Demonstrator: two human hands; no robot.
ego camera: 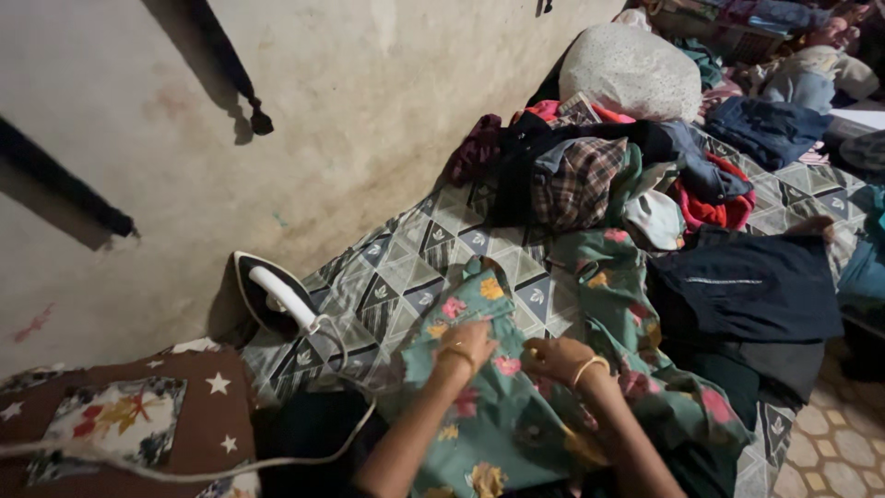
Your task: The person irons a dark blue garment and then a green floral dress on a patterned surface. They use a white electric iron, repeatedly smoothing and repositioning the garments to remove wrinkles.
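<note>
Item: green floral garment (516, 406), lying spread over the patterned bed cover (406, 267), in front of the person.
Left hand (468, 343): pressing flat on the cloth, grip wide, fingers spread, holding nothing.
Right hand (556, 358): grip narrow, seeming to be pinching a fold of the same garment.
Step, as judged: the garment is being smoothed and arranged flat.
Next move, as judged: calling for creases pulled out evenly with both hands.
Nearby: white iron (277, 297) standing on end at left, cord trailing; heap of mixed clothes (627, 175) behind; dark garment (747, 286) at right.
</note>
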